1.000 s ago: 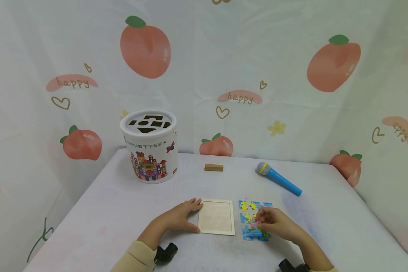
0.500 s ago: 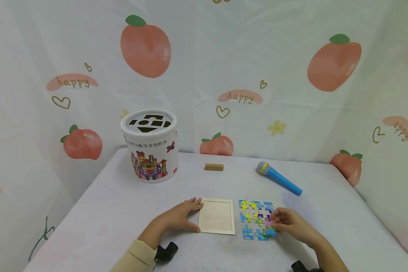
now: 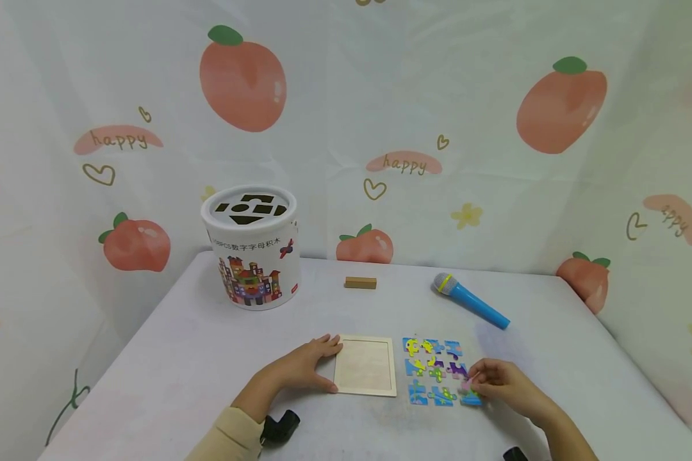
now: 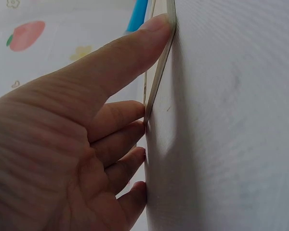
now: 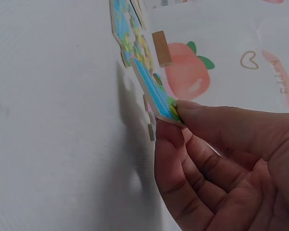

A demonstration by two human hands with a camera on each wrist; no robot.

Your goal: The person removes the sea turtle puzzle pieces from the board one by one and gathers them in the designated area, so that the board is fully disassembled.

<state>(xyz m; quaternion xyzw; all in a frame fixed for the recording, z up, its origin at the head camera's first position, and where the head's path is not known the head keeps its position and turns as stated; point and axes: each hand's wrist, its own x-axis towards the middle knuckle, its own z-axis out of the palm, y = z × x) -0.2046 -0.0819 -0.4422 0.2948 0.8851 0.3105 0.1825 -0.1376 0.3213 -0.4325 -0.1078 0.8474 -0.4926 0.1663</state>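
My left hand [image 3: 302, 368] rests at the left side of a square pale wooden puzzle frame [image 3: 393, 368], thumb at its near corner and fingertips near its far one. In the left wrist view, the thumb [image 4: 120, 62] presses the frame's thin edge. To the right of the frame lie several jigsaw pieces [image 3: 441, 397], mostly blue with yellow, green and purple patches, in loose rows. My right hand [image 3: 510, 385] pinches a blue, green and pink jigsaw piece [image 5: 153, 91] between thumb and index finger, at the near right corner of the rows, where it is tilted close over the table.
A blue toy microphone [image 3: 478, 306] lies behind the pieces, at the right. Farther back is a small wooden block [image 3: 360, 283]. A white block bucket [image 3: 254, 256] with shaped holes in its lid stands at the back left, near the patterned backdrop.
My right hand has moved right with the pinched jigsaw piece, from over the rows to their near right corner, uncovering pieces beneath. My left hand stays by the frame.
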